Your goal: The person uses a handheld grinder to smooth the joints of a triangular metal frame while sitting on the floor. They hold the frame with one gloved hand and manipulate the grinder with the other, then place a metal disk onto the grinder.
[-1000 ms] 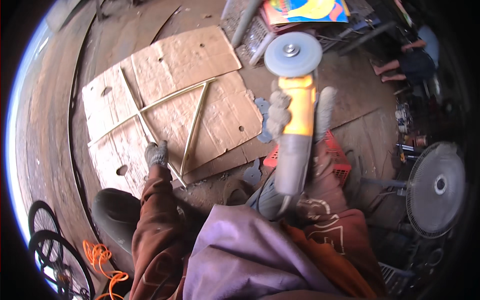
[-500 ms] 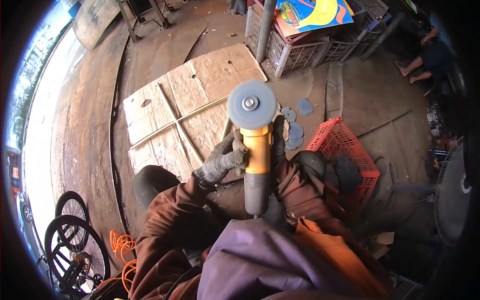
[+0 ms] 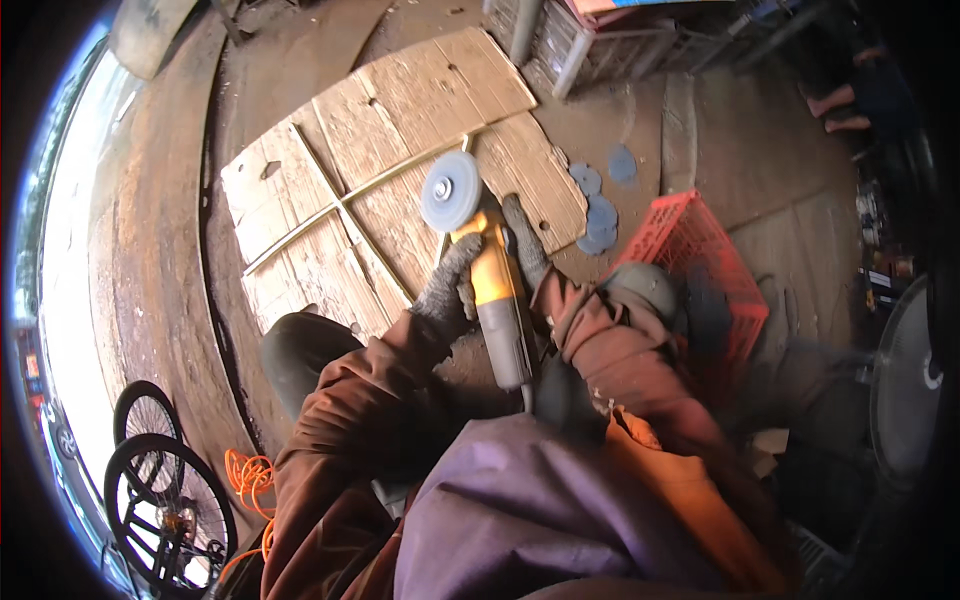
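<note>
An angle grinder [image 3: 492,268] with a yellow front and grey rear body is tilted between my knees. Its round grey disc [image 3: 437,205] faces up, fastened by a metal nut at the centre. My left hand [image 3: 450,285], in a grey knit glove, is closed around the grinder's front part from the left. Beside the tool's right flank is my gloved right hand [image 3: 528,238], fingers stretched forward; whether it touches the grinder cannot be made out. Below the disc, thin brass-coloured metal bars [image 3: 380,181] lie crossed on a flattened cardboard sheet [image 3: 420,90].
Several loose grey discs [image 3: 600,215] lie on the floor right of the cardboard. A red plastic crate [image 3: 745,310] holding dark discs stands by my right knee. A bicycle [image 3: 170,510] and orange hose [image 3: 245,470] are lower left, a fan [image 3: 905,380] far right.
The grinder has swung from upright to tilted left, its disc turned leftward. My right hand has come out from behind it on the right. The head view has shifted.
</note>
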A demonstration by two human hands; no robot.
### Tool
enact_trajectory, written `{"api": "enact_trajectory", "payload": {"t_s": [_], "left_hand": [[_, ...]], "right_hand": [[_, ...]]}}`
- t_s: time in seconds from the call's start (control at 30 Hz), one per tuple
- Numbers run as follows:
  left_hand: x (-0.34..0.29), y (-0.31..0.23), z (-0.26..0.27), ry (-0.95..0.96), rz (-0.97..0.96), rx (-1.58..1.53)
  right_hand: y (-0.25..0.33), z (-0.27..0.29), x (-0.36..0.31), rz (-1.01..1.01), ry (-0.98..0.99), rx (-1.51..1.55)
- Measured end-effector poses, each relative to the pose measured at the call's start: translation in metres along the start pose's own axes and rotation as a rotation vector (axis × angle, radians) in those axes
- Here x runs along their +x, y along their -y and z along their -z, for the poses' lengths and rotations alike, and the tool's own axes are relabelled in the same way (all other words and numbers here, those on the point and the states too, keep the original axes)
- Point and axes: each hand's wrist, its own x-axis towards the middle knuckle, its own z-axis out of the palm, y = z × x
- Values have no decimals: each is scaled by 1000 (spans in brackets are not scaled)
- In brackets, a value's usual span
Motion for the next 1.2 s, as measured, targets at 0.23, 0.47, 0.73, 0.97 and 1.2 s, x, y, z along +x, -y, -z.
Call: {"api": "enact_trajectory", "payload": {"t_s": [0.23, 0.47, 0.73, 0.97, 1.2], "left_hand": [[-4, -18, 24, -102, 17, -114], [-6, -18, 7, -49, -19, -66], [1, -29, 38, 109, -99, 173], [1, -26, 40, -189, -243, 327], [4, -29, 48, -97, -259, 435]], "right_hand": [[-36, 43, 38, 49, -155, -16], [-6, 17, -10, -296, -119, 102], [-57, 47, 55, 246, -194, 253], [-71, 54, 82, 417, -210, 331], [-77, 53, 95, 484, -206, 367]]}}
